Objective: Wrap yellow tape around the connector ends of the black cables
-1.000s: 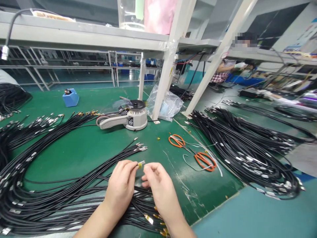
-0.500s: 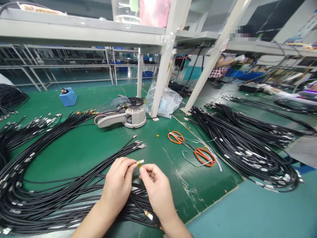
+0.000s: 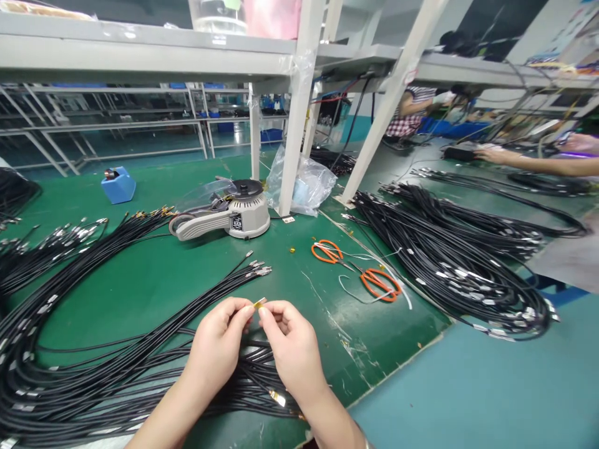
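Note:
Low over the bench, my left hand [image 3: 216, 344] is closed in a pinch on the end of a cable. Its small metal connector [image 3: 262, 300] shows between my two hands, with a bit of yellow tape [image 3: 258, 305] around or against it. My right hand [image 3: 296, 349] pinches that tape at the connector with thumb and forefinger. Most of the held cable is hidden by my fingers. Under and beside my hands lie black cables [image 3: 154, 365]. A bundle with bare metal ends [image 3: 262, 269] points right, just beyond my fingers.
A grey tape dispenser [image 3: 248, 218] stands behind my hands, near a blue holder [image 3: 118, 186]. Two orange-handled scissors [image 3: 380, 285] lie to the right among white strips. Further right are coiled cables [image 3: 449, 262]. Shelf posts [image 3: 297, 118] rise from the bench. A co-worker's arm [image 3: 543, 163] reaches in.
My fingertips have come closer together around the connector, and less of the yellow tape shows. The whole view has shifted slightly. A co-worker's arm is now plainer at the right.

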Motion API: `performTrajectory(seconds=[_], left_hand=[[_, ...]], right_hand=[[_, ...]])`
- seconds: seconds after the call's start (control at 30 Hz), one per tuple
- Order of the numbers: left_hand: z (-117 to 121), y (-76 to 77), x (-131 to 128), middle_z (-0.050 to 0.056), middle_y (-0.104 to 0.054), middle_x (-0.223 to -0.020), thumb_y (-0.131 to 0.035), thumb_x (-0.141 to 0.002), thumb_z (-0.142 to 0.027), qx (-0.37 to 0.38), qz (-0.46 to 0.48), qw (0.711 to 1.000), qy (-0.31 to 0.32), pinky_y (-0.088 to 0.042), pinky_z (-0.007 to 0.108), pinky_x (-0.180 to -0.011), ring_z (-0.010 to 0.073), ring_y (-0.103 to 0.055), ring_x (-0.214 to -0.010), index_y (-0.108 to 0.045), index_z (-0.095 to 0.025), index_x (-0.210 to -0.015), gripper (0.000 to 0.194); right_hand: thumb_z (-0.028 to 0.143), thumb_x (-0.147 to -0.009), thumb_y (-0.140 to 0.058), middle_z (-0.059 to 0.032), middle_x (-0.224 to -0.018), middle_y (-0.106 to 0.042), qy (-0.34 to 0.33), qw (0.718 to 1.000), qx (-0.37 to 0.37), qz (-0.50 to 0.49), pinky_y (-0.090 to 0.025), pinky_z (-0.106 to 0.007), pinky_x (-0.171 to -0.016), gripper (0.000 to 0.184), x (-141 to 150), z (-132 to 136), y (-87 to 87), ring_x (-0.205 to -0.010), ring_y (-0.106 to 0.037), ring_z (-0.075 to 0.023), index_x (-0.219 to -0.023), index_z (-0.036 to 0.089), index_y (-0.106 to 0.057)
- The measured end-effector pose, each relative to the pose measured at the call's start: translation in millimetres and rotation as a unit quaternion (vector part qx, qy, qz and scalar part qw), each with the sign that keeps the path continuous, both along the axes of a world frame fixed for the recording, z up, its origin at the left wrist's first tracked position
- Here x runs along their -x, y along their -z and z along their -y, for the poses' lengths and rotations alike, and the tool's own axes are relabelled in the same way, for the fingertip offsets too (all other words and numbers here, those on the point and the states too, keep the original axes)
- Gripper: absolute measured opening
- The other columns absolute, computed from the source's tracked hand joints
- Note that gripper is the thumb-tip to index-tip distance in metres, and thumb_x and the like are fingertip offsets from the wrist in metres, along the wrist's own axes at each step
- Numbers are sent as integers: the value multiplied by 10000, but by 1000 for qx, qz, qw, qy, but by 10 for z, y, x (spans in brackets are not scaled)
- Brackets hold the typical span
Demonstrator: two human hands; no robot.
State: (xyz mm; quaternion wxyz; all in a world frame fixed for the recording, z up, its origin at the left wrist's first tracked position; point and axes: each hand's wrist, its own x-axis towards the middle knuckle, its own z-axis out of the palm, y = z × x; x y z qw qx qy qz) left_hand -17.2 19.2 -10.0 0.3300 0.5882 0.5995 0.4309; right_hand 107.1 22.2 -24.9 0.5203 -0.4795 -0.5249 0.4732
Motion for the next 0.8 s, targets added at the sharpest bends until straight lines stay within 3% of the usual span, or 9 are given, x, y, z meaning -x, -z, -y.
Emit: performTrajectory(seconds=[0.37, 0.63, 0.8], left_hand=[[-23, -3, -34, -16, -556, -581, -596, -755, -408, 33, 165, 986, -6, -458, 230, -538, 120, -510, -555, -603, -162, -642, 271], [17, 11, -59, -12, -589, -624, -555, -814, -351, -16, 76, 997, -28, -464, 239, -582, 138, -552, -608, -619, -177, -699, 218], [36, 21, -60, 5, -649, -768, -534, -854, -221, -149, -47, 988, -17, -479, 262, -692, 149, -600, -737, -631, -203, -794, 115]], right_hand=[[305, -832, -582, -58, -784, -695, -14, 1000, 7, -24, -519, -291, -679, 155, 4, 7, -63, -712, -648, -179, -783, 166, -632], [262, -806, -599, -3, -659, -641, -29, 996, 34, -75, -501, -249, -639, 134, -11, 55, -196, -626, -604, -141, -721, 163, -630], [284, -782, -621, 4, -652, -615, -15, 998, 39, -57, -480, -234, -609, 140, -66, 68, -180, -632, -589, -139, -725, 155, -628]])
